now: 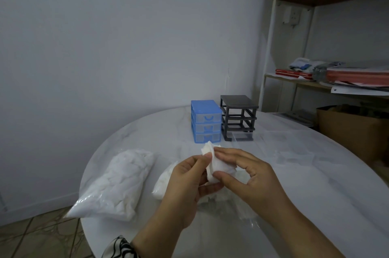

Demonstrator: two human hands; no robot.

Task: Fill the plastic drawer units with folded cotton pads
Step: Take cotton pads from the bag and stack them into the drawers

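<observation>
We hold a white cotton pad [212,163] between both hands above the near part of the round white table [294,173]. Our left hand [187,186] pinches its left edge with thumb and curled fingers, and our right hand [250,171] grips its right side, fingers curled over the top and thumb below. The pad is creased and partly folded, its upper corner sticking up between our fingertips.

At the far side of the table stand two plastic drawer units, side by side and nearly touching. The blue drawer unit [206,120] on the left has three translucent drawers pushed in. The dark grey drawer unit [239,116] on the right shows open slots in its frame, and a clear drawer [242,136] sits at its foot in front of it; we cannot tell whether it is partly in the lowest slot or fully out.

To the left of our hands lies a large clear bag of cotton pads [113,182], reaching over the table's edge. A smaller heap of white pads [164,182] lies just beside our left hand, partly hidden by it. A patterned black and white sleeve [120,247] shows at the left wrist. To the right stands a shelf rack [271,47] holding red books and papers, with a cardboard box [347,131] beneath.
</observation>
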